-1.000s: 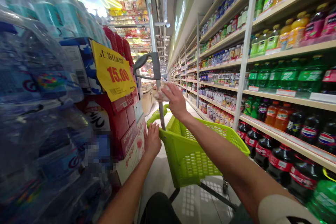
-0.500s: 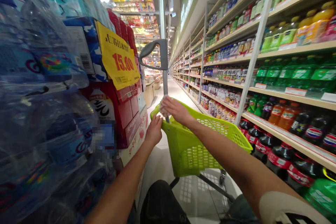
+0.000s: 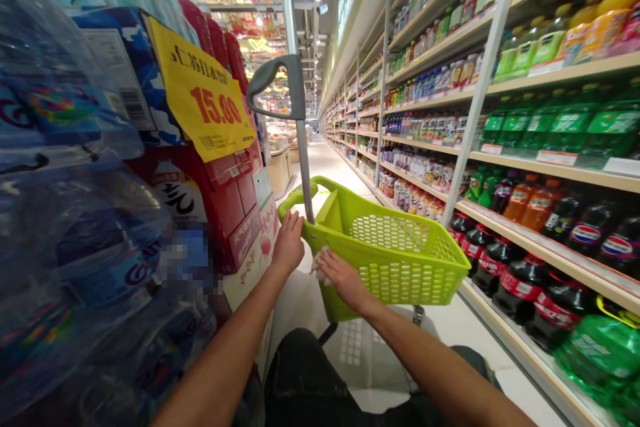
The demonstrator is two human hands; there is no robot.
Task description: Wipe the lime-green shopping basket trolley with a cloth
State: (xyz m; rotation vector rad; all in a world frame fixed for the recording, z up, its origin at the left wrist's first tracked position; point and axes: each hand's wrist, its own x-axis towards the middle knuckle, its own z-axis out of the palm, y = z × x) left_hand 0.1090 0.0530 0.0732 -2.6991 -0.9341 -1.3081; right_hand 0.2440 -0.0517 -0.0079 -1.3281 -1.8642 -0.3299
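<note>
A lime-green shopping basket cart [image 3: 395,273] stands in front of me, its side walls pierced with holes. From its left end rises a grey metal pole [image 3: 303,167] topped by a grey loop handle [image 3: 273,90]. My left hand [image 3: 290,240] is closed around the cart's rim at the corner beside the pole. My right hand [image 3: 345,279] presses a crumpled whitish cloth [image 3: 321,267] against the outer side wall, below the rim. Its fingers lie over the cloth and partly hide it.
Shelves of bottled drinks [image 3: 555,153] line the right side, with large cola bottles [image 3: 525,290] at the bottom. Close on the left rise wrapped water packs [image 3: 65,213] and stacked boxes [image 3: 200,207] bearing a yellow price sign [image 3: 205,97]. An aisle [image 3: 325,160] runs ahead.
My right hand has moved the cloth from the pole's base at the rim down onto the cart's outer side. My left hand stays on the rim corner. The view has shifted slightly.
</note>
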